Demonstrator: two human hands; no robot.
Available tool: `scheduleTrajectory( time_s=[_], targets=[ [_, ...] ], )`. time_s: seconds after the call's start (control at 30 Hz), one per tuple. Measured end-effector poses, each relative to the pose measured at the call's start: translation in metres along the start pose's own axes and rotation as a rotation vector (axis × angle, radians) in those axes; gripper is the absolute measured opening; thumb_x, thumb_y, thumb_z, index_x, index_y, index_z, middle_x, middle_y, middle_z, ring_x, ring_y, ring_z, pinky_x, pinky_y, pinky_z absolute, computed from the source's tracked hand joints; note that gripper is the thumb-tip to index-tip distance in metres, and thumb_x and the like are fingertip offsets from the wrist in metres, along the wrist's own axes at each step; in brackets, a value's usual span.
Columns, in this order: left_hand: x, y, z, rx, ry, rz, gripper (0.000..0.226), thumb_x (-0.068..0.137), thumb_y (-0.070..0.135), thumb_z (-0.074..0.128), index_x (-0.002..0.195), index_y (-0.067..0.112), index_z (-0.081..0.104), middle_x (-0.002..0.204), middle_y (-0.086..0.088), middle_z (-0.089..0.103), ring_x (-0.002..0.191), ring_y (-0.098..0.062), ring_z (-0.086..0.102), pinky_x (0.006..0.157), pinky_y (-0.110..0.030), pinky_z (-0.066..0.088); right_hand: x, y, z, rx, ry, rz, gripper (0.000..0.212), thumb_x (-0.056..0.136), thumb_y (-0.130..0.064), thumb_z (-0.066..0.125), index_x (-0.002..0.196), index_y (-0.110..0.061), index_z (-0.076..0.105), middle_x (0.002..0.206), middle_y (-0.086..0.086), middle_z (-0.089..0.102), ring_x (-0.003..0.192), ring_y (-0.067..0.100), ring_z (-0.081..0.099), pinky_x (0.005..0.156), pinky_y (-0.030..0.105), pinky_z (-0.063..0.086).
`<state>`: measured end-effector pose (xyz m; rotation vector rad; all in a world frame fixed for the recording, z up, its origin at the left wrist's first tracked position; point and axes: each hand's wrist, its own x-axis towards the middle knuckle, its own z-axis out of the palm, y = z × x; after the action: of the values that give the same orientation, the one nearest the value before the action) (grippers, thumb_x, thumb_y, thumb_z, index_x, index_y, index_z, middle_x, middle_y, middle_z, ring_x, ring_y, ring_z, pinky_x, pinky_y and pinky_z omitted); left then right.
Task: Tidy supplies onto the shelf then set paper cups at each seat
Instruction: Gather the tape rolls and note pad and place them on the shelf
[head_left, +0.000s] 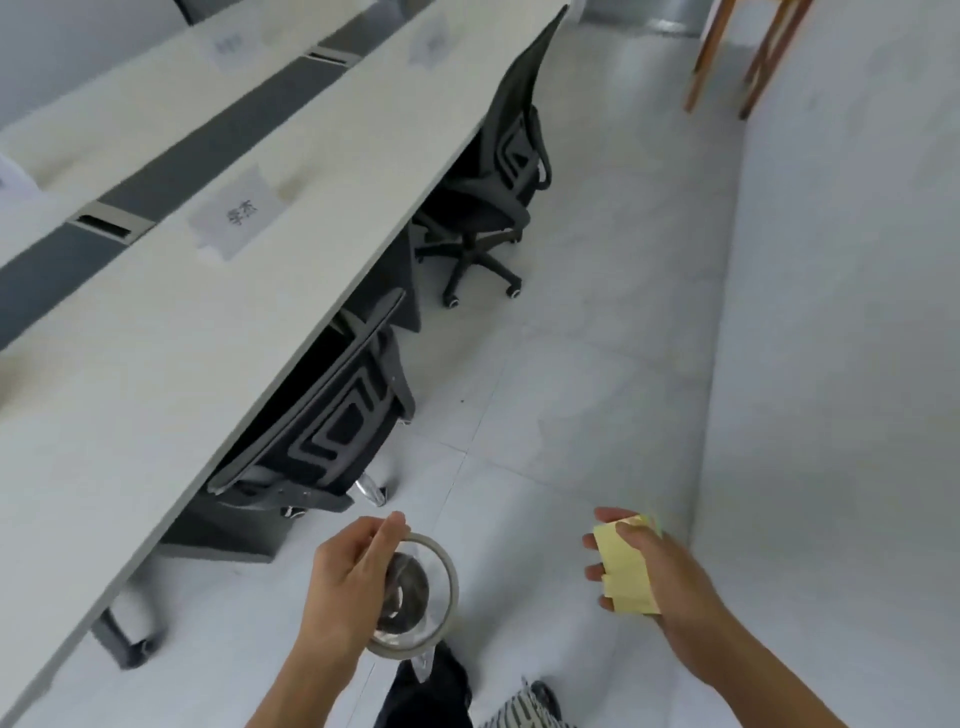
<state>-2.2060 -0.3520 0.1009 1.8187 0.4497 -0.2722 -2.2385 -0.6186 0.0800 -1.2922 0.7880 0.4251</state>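
Note:
My left hand (348, 582) grips a roll of clear tape (439, 587) by its rim, held low over the floor. A pad of yellow sticky notes (626, 571) sits in my right hand (660, 577), thumb on top and fingers underneath. Both hands hang in front of me beside the long white table (156, 338). No paper cups or shelf show in view.
Two black mesh office chairs (332, 421) (498, 171) are pushed under the table's right edge. Paper name cards (236, 213) lie on the tabletop. A white wall (841, 312) runs along the right, with wooden legs (727, 57) at the far end of the tiled aisle.

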Motion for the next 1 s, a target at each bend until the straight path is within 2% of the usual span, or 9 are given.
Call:
scheduleTrajectory(
  time_s=[0.13,0.27,0.37,0.47,0.6,0.77,0.9,1.0],
  targets=[
    [0.060,0.019,0.030,0.039,-0.039,-0.037,0.041,0.093,0.028,0.058,0.083,-0.012,0.062,0.062,-0.013,0.047,0.060,-0.022,0.042,0.058,-0.028,0.036,0.046,-0.029,-0.018,0.005,0.058,0.007,0.025,0.098,-0.018,0.045,0.108,-0.017,0.067,0.106,0.016,0.070,0.076,0.027,0.066,0.067,0.037,0.051],
    [0.147,0.054,0.068,0.090,-0.074,-0.037,0.038,0.092,0.031,0.058,0.080,-0.003,0.067,0.070,-0.014,0.056,0.066,-0.025,0.049,0.063,-0.031,0.042,0.101,-0.076,-0.024,0.058,0.131,-0.037,0.024,0.098,-0.020,0.046,0.107,-0.021,0.068,0.108,0.014,0.071,0.080,0.027,0.067,0.071,0.040,0.053],
    [0.214,0.102,0.102,0.117,-0.127,0.000,0.040,0.092,0.032,0.058,0.078,-0.005,0.066,0.065,-0.015,0.052,0.061,-0.025,0.046,0.061,-0.036,0.041,0.136,-0.126,-0.032,0.097,0.209,-0.060,0.024,0.098,-0.021,0.047,0.108,-0.022,0.068,0.108,0.014,0.070,0.082,0.027,0.067,0.072,0.041,0.053],
    [0.271,0.164,0.138,0.141,-0.205,0.081,0.036,0.092,0.030,0.057,0.073,0.001,0.066,0.061,-0.015,0.055,0.059,-0.027,0.051,0.061,-0.030,0.044,0.161,-0.182,-0.040,0.164,0.257,-0.114,0.024,0.097,-0.020,0.047,0.110,-0.022,0.068,0.107,0.013,0.071,0.082,0.027,0.068,0.073,0.042,0.053],
    [0.331,0.239,0.196,0.180,-0.316,0.140,0.027,0.093,0.030,0.055,0.080,0.010,0.068,0.073,-0.010,0.065,0.070,-0.020,0.061,0.063,-0.025,0.047,0.190,-0.238,-0.064,0.249,0.364,-0.179,0.023,0.097,-0.019,0.048,0.108,-0.026,0.067,0.104,0.010,0.071,0.085,0.028,0.067,0.073,0.043,0.053],
    [0.391,0.293,0.285,0.179,-0.392,0.139,0.031,0.093,0.028,0.056,0.080,0.002,0.068,0.069,-0.011,0.064,0.064,-0.019,0.059,0.063,-0.027,0.047,0.244,-0.283,-0.115,0.312,0.470,-0.155,0.022,0.097,-0.019,0.050,0.108,-0.027,0.067,0.105,0.011,0.071,0.084,0.030,0.068,0.074,0.043,0.053],
    [0.434,0.328,0.362,0.218,-0.400,0.132,0.030,0.093,0.025,0.057,0.078,0.001,0.068,0.066,-0.011,0.060,0.060,-0.017,0.054,0.061,-0.024,0.044,0.305,-0.326,-0.176,0.325,0.472,-0.127,0.021,0.097,-0.019,0.050,0.109,-0.023,0.067,0.107,0.013,0.070,0.084,0.031,0.068,0.073,0.043,0.052],
    [0.465,0.367,0.413,0.197,-0.381,0.107,0.031,0.092,0.025,0.058,0.077,0.000,0.068,0.064,-0.012,0.057,0.061,-0.021,0.052,0.062,-0.028,0.043,0.347,-0.377,-0.221,0.306,0.461,-0.128,0.021,0.097,-0.020,0.050,0.111,-0.022,0.066,0.108,0.013,0.069,0.085,0.031,0.068,0.074,0.042,0.052]
  ],
)
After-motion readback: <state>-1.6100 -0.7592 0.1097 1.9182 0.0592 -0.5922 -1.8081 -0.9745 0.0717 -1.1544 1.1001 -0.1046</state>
